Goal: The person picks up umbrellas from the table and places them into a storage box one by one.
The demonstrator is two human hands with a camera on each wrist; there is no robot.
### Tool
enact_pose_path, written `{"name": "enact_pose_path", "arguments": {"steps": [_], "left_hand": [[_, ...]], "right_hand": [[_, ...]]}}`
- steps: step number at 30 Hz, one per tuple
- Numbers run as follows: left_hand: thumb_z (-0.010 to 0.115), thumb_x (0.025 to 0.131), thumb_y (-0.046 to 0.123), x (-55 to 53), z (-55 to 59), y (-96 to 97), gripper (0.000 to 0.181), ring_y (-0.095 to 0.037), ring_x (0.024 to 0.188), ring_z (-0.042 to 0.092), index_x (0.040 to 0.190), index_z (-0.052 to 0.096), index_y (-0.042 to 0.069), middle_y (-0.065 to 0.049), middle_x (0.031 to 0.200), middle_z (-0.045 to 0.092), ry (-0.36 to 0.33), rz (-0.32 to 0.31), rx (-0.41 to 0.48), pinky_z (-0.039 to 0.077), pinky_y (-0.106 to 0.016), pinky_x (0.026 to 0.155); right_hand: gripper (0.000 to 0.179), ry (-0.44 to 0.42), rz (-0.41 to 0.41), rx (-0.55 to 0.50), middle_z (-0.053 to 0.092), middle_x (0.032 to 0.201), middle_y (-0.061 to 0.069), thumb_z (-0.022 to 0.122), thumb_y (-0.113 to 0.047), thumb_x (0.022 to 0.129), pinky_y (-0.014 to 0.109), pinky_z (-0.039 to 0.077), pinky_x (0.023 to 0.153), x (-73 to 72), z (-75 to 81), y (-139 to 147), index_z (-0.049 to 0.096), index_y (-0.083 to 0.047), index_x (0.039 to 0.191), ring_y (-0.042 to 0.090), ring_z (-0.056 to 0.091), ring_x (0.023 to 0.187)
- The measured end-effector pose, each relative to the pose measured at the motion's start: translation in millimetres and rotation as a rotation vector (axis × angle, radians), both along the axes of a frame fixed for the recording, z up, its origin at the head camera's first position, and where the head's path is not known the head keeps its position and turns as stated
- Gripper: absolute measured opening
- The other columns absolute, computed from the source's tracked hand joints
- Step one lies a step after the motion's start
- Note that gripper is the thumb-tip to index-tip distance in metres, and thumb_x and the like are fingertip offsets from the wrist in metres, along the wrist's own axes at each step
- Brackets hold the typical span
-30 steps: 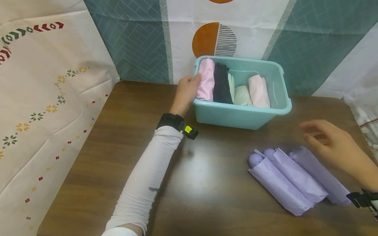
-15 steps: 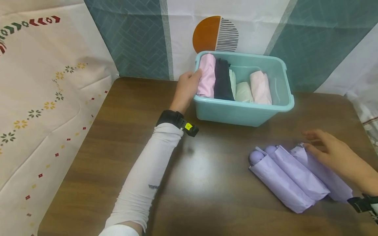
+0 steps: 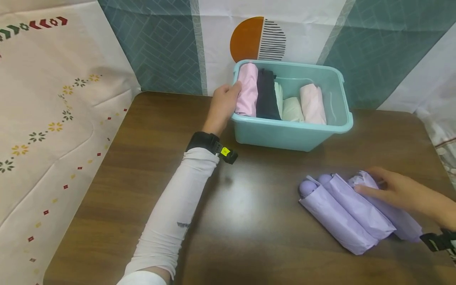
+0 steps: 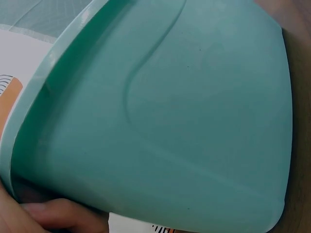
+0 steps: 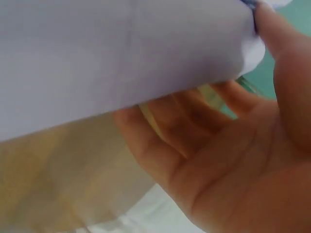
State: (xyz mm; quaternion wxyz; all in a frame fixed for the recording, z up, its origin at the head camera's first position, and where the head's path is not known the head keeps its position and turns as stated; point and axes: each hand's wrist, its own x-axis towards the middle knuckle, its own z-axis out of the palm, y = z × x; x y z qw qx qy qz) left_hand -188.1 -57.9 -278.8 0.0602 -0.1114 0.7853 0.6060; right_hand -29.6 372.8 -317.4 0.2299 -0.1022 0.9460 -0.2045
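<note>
On the table's right side lie three folded lavender umbrellas in sleeves, side by side. My right hand [image 3: 402, 192] grips the rightmost umbrella [image 3: 399, 219] near its upper end. In the right wrist view, the thumb is on one side of this umbrella [image 5: 112, 58] and the fingers are at its other side. The left umbrella [image 3: 338, 221] and middle umbrella [image 3: 360, 206] lie beside it, with round knobs showing. At the back, my left hand [image 3: 222, 105] holds the left rim of a teal plastic bin [image 3: 274, 134]; in the left wrist view, fingers curl under the bin's rim [image 4: 29, 102].
Inside the bin, a pink rolled bundle [image 3: 247, 91] and a black one [image 3: 268, 95] stand at the left, with pale green [image 3: 293, 110] and pale pink [image 3: 312, 103] bundles further right. The brown table [image 3: 142, 166] meets patterned cloth [image 3: 164, 47] behind.
My right hand has come down and leftward onto the rightmost umbrella and taken hold of it. The left hand stays on the bin's rim. The head view has shifted slightly.
</note>
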Motion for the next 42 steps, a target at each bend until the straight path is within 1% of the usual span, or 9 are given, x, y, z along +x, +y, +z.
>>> {"name": "enact_pose_path", "arguments": {"steps": [5,11,18,22,28,31,36,39,42], "left_hand": [[0.045,0.099,0.046,0.4,0.3,-0.4,0.038,-0.021,0.083,0.052,0.099,0.057,0.01,-0.009,0.086,0.048,0.0,-0.005,0.005,0.039,-0.029,0.066],[0.045,0.099,0.047,0.6,-1.7,-0.3,0.038,-0.021,0.082,0.053,0.099,0.056,0.011,-0.008,0.086,0.048,0.0,-0.003,0.002,0.039,-0.028,0.065],[0.045,0.098,0.048,1.3,-3.6,0.4,0.039,-0.021,0.082,0.052,0.098,0.056,0.011,-0.009,0.086,0.047,-0.015,-0.01,-0.005,0.039,-0.029,0.066],[0.045,0.098,0.048,1.9,-3.8,0.3,0.038,-0.021,0.081,0.052,0.097,0.056,0.011,-0.008,0.085,0.047,-0.018,-0.005,0.0,0.038,-0.029,0.065],[0.045,0.098,0.048,1.5,-0.5,0.8,0.039,-0.021,0.082,0.053,0.097,0.057,0.011,-0.008,0.085,0.048,0.0,-0.001,-0.001,0.039,-0.027,0.066],[0.045,0.098,0.047,0.1,0.9,1.7,0.038,-0.02,0.084,0.053,0.099,0.057,0.011,-0.008,0.086,0.048,0.005,-0.011,0.003,0.039,-0.028,0.067],[0.045,0.099,0.047,-0.1,1.0,-0.6,0.038,-0.02,0.086,0.052,0.099,0.057,0.011,-0.009,0.087,0.048,-0.001,-0.007,-0.01,0.039,-0.03,0.07],[0.045,0.099,0.046,-0.1,-0.1,-1.1,0.038,-0.02,0.086,0.052,0.1,0.057,0.011,-0.009,0.088,0.049,-0.004,-0.01,-0.008,0.039,-0.03,0.07],[0.045,0.099,0.046,-0.6,-0.5,-0.6,0.038,-0.02,0.086,0.051,0.1,0.057,0.011,-0.009,0.089,0.048,-0.005,-0.013,0.001,0.039,-0.03,0.07]], "right_hand": [[0.054,0.063,0.073,-0.019,0.062,0.111,0.019,0.074,-0.033,0.085,0.049,0.051,0.073,-6.5,1.5,-1,0.055,0.002,0.122,0.038,0.062,0.095],[0.057,0.118,0.103,-0.011,0.063,0.11,0.021,0.075,-0.033,0.083,0.051,0.051,0.071,-11.8,5.9,-9,0.056,0.002,0.124,0.037,0.063,0.092],[0.048,0.354,0.243,0.013,0.065,0.11,0.009,0.078,-0.021,0.081,0.047,0.046,0.078,-21.3,2.0,-14,0.06,-0.006,0.123,0.03,0.061,0.098],[0.051,0.392,0.269,-0.001,0.063,0.114,0.01,0.08,-0.017,0.078,0.049,0.042,0.083,-25.3,3.5,-21,0.061,-0.007,0.124,0.033,0.057,0.107],[0.063,0.495,0.424,-0.117,0.062,0.113,0.007,0.078,0.011,0.061,0.012,0.027,0.093,-28.2,-2.2,-25,0.062,-0.005,0.119,0.026,0.054,0.105],[0.066,0.521,0.454,-0.169,0.061,0.113,0.008,0.066,0.019,0.053,0.013,0.018,0.1,-28.4,-1.7,-21,0.064,-0.005,0.115,0.026,0.05,0.108],[0.065,0.509,0.379,-0.19,0.062,0.112,0.009,0.049,0.022,0.053,0.015,0.022,0.098,-28.9,1.6,-19,0.069,-0.007,0.107,0.027,0.049,0.109],[0.054,0.511,0.228,-0.125,0.064,0.108,0.008,0.049,0.021,0.065,0.023,0.032,0.084,-27.3,4.6,-17,0.071,-0.009,0.104,0.026,0.052,0.101],[0.028,0.493,0.03,-0.047,0.063,0.103,0.016,0.054,0.007,0.083,0.04,0.039,0.077,-24.3,8.9,-12,0.068,-0.004,0.105,0.033,0.055,0.094]]}}
